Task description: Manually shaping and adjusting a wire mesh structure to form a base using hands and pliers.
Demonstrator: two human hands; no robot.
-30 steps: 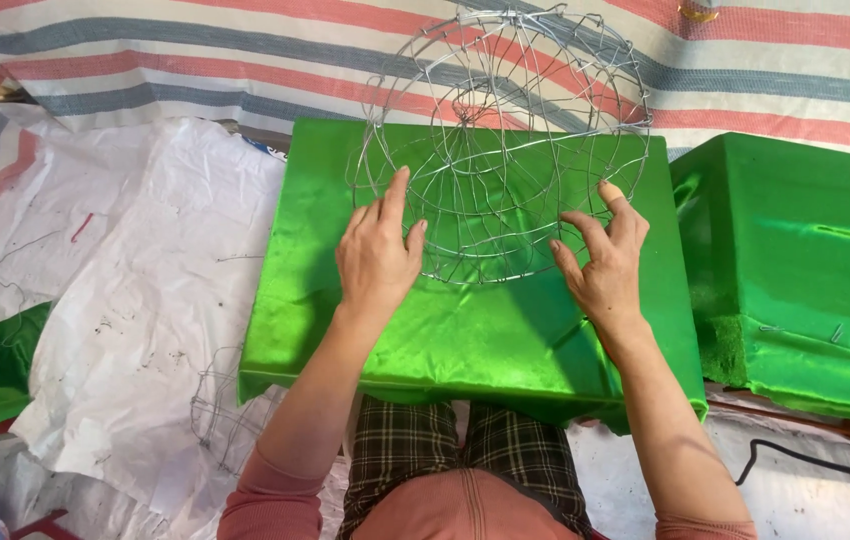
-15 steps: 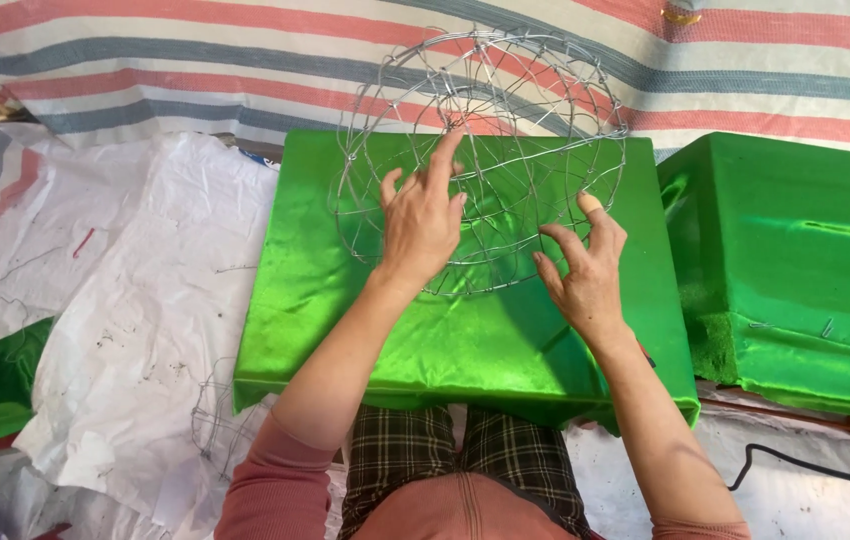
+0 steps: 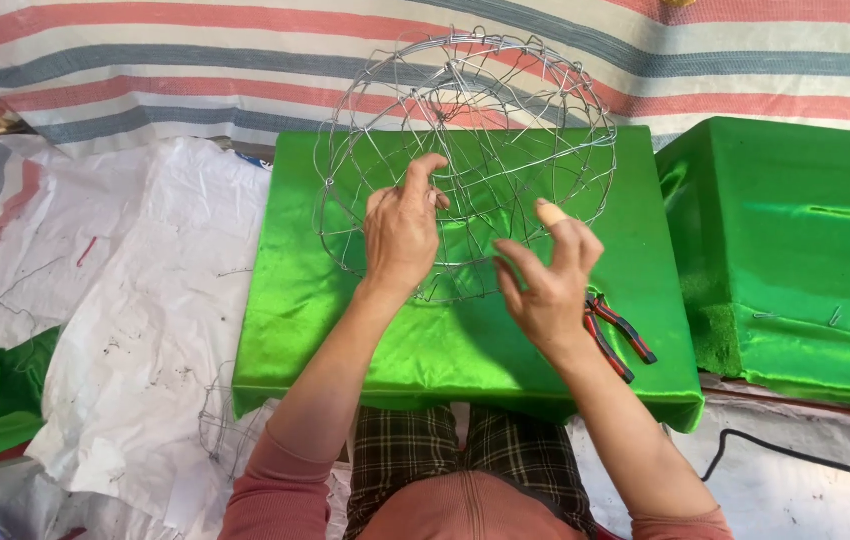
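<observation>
board (image 3: 375, 330): the landmark, lying in front of the person, over the lap
wire frame (image 3: 465, 160): on the board's far half, reaching past its far edge
left hand (image 3: 400, 230): on the near left part of the wire frame, above the board's middle
right hand (image 3: 545, 285): right of the left hand, at the frame's near edge
pliers (image 3: 620, 335): on the board, near its right edge, just right of the right hand
second block (image 3: 795, 250): right of the board
sheet (image 3: 145, 330): left of the board
cable (image 3: 795, 455): right of the board's near corner
</observation>
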